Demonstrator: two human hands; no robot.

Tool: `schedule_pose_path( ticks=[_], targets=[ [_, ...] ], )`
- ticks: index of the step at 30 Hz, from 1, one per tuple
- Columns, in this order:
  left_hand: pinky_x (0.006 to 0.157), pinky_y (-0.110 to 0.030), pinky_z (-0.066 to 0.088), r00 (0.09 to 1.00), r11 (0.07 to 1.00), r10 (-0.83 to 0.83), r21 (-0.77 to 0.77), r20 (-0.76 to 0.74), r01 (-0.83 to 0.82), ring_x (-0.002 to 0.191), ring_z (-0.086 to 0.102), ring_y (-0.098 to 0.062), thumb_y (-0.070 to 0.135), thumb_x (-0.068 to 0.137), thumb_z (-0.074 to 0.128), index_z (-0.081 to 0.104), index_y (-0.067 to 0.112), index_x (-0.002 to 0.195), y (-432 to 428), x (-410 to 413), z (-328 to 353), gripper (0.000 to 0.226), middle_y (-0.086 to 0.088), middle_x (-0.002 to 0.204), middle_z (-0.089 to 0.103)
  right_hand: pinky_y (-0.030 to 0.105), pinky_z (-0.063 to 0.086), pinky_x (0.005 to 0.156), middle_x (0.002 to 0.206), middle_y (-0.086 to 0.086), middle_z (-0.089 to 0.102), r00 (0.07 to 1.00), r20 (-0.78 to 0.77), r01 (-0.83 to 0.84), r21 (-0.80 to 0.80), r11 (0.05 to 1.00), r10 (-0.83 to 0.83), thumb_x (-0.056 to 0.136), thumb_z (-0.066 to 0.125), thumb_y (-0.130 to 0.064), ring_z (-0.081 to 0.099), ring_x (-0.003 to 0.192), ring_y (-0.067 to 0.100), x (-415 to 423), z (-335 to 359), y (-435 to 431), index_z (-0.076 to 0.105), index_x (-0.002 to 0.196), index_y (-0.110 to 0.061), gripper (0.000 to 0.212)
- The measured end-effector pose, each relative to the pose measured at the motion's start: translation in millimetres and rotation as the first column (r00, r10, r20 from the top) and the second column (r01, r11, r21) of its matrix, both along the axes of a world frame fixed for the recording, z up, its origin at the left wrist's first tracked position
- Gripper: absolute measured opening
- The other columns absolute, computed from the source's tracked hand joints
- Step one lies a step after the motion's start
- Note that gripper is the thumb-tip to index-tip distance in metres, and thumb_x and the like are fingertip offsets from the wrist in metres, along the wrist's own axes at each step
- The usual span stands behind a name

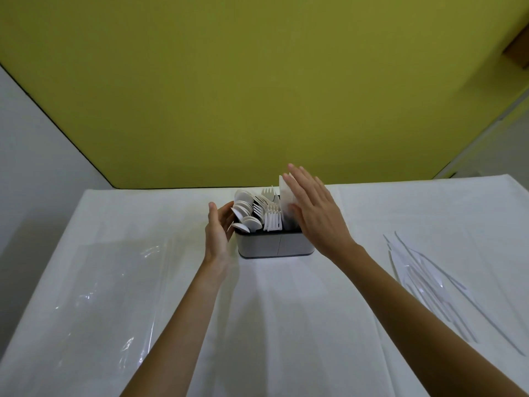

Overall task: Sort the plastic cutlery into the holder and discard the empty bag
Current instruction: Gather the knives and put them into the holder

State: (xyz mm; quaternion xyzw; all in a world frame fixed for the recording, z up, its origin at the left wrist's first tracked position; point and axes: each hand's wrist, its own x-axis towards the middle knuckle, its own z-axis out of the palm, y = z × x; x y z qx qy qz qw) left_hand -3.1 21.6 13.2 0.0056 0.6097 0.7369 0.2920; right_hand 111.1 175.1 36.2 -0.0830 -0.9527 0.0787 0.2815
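A grey cutlery holder point(276, 245) stands in the middle of the white table. White spoons point(244, 209) fill its left part, forks point(269, 214) the middle, and knives point(286, 196) stand upright at the right. My left hand point(219, 227) lies flat against the holder's left end, fingers straight, next to the spoons. My right hand point(313, 207) is open with straight fingers pressed against the right side of the standing knives. Several loose white knives point(423, 276) lie on the table at the right. The clear plastic bag point(114, 287) lies flat at the left.
The table point(286, 325) is covered with a white cloth. A yellow-green wall point(257, 96) rises just behind its far edge. Bare cloth stretches between my forearms in front of the holder.
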Motion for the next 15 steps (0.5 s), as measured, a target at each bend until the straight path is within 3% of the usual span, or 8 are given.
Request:
schedule_pose_path(
  ticks=[4, 8, 11, 15],
  targets=[
    [0.089, -0.019, 0.044, 1.000, 1.000, -0.012, -0.005, -0.008, 0.012, 0.110, 0.056, -0.015, 0.040, 0.104, 0.017, 0.052, 0.002, 0.132, -1.1, -0.2, -1.7, 0.059, -0.010, 0.124, 0.061, 0.040, 0.017, 0.116, 0.154, 0.006, 0.030, 0.988, 0.157, 0.003, -0.044, 0.999, 0.004, 0.102, 0.024, -0.025, 0.022, 0.144, 0.022, -2.9, 0.7, -0.9, 0.032, 0.146, -0.007, 0.048],
    [0.091, -0.021, 0.044, 1.000, 1.000, -0.017, -0.011, -0.019, 0.017, 0.112, 0.057, -0.017, 0.041, 0.103, 0.018, 0.053, 0.002, 0.131, -1.4, 2.0, -0.9, 0.060, -0.012, 0.127, 0.060, 0.038, 0.010, 0.118, 0.155, 0.003, 0.028, 0.961, 0.276, -0.013, -0.041, 0.999, 0.024, 0.101, 0.007, -0.043, 0.016, 0.145, 0.020, -5.3, 5.4, -3.1, 0.027, 0.148, -0.011, 0.061],
    [0.100, -0.028, 0.042, 1.000, 1.000, -0.013, -0.027, -0.025, 0.013, 0.119, 0.056, -0.021, 0.043, 0.103, 0.018, 0.055, 0.003, 0.127, -1.6, -0.2, 3.4, 0.060, -0.011, 0.127, 0.061, 0.040, 0.004, 0.119, 0.159, -0.001, 0.016, 0.962, 0.270, -0.024, -0.073, 0.997, 0.043, 0.099, 0.006, -0.048, 0.007, 0.147, 0.016, -1.9, 9.5, -4.9, 0.020, 0.150, -0.016, 0.062],
    [0.113, -0.029, 0.029, 0.986, 0.994, 0.039, -0.092, -0.160, -0.054, 0.132, 0.044, -0.016, 0.039, 0.104, 0.018, 0.053, 0.008, 0.132, 3.5, -3.5, 21.3, 0.054, -0.005, 0.138, 0.053, 0.037, -0.003, 0.120, 0.159, -0.007, 0.004, 0.981, 0.172, -0.038, -0.275, 0.961, 0.088, 0.099, 0.020, -0.041, -0.003, 0.147, 0.011, 10.6, 17.0, -4.2, 0.012, 0.151, -0.019, 0.057]
  ],
)
